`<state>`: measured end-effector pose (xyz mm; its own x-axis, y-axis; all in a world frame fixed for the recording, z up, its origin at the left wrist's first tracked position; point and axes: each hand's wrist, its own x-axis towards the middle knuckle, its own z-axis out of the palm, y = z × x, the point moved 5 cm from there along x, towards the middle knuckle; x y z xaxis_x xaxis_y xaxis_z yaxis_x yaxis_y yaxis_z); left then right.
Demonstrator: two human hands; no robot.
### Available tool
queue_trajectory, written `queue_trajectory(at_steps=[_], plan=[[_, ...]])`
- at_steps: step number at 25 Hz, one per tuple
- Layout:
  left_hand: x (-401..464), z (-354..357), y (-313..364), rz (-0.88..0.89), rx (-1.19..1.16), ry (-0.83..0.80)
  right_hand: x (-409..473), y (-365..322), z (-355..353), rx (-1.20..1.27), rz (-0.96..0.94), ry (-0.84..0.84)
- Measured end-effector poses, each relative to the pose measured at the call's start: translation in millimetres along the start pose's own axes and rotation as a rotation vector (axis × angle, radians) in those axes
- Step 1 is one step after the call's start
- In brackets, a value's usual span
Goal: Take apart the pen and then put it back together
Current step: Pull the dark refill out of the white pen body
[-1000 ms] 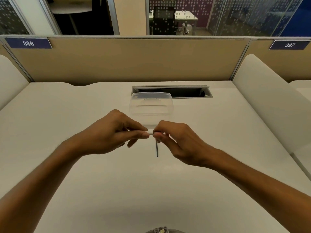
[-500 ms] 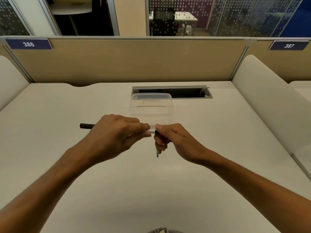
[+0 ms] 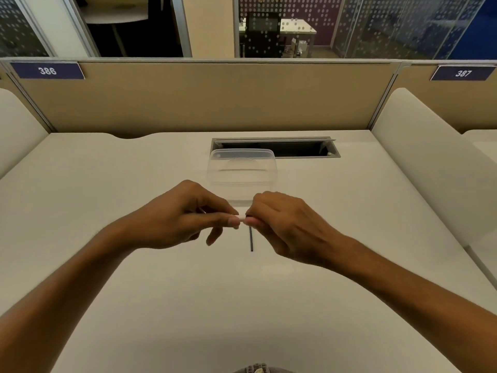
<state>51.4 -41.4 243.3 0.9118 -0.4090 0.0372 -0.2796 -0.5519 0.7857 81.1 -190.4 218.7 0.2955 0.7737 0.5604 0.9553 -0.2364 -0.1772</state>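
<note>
Since half a second ago the left hand (image 3: 183,216) has rolled inward, hiding the pen's dark end that stuck out at frame left. Both hands pinch the pen (image 3: 242,218) at frame centre, the right hand (image 3: 285,224) at the other end; only a white stub shows between them.

Risk: small parts may slip and roll.

A thin dark refill (image 3: 251,239) lies below on the tabletop (image 3: 107,184). A clear container (image 3: 242,168) sits just behind; open room left, right, and toward the lower frame.
</note>
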Motion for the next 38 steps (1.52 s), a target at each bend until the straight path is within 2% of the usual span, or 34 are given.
queue_trajectory(at_steps=[2, 3, 5, 7, 10, 13, 15, 17, 20, 25, 29, 35, 38], plan=[[-0.9, 3.6, 1.5, -0.063, -0.111, -0.064, -0.7, -1.0, -1.0, -0.209, -0.187, 0.016], [-0.7, 4.6, 2.2, -0.058, -0.080, -0.033, -0.7, 3.3, -1.2, -0.209, -0.169, 0.026], [-1.0, 4.2, 3.8, 0.013, 0.145, 0.114, 0.7, 13.4, -0.8, -0.012, 0.069, 0.047], [-0.8, 7.2, 8.3, 0.113, 0.447, 0.226, -0.8, 19.8, 7.1, 0.333, 0.369, 0.068], [1.9, 18.2, 7.8, 0.180, 0.744, 0.283, -2.1, 23.5, 24.8, 0.702, 0.704, 0.167], [4.4, 27.6, 7.5, 0.165, 0.832, 0.280, -2.7, 23.8, 36.2, 0.800, 0.926, 0.248], [5.2, 31.7, 10.6, 0.162, 0.859, 0.288, -1.2, 24.3, 37.7, 0.785, 0.985, 0.282], [4.7, 33.2, 12.8, 0.160, 0.858, 0.325, 2.4, 24.0, 34.7, 0.756, 0.968, 0.338], [2.7, 34.9, 13.0, 0.188, 0.770, 0.352, 4.6, 21.8, 26.8, 0.721, 0.841, 0.434], [6.0, 21.9, 24.9, 0.175, 0.417, 0.346, 3.7, 18.5, 20.2, 0.726, 0.723, 0.494], [9.7, 10.1, 32.3, 0.075, 0.114, 0.202, 7.3, 12.3, 10.5, 0.676, 0.539, 0.575], [8.8, 4.5, 41.5, 0.020, -0.066, -0.028, 14.9, 1.9, -3.3, 0.503, 0.230, 0.578], [6.5, 2.4, 40.1, 0.002, -0.075, -0.081, 15.2, 1.1, -4.8, 0.418, 0.179, 0.535]])
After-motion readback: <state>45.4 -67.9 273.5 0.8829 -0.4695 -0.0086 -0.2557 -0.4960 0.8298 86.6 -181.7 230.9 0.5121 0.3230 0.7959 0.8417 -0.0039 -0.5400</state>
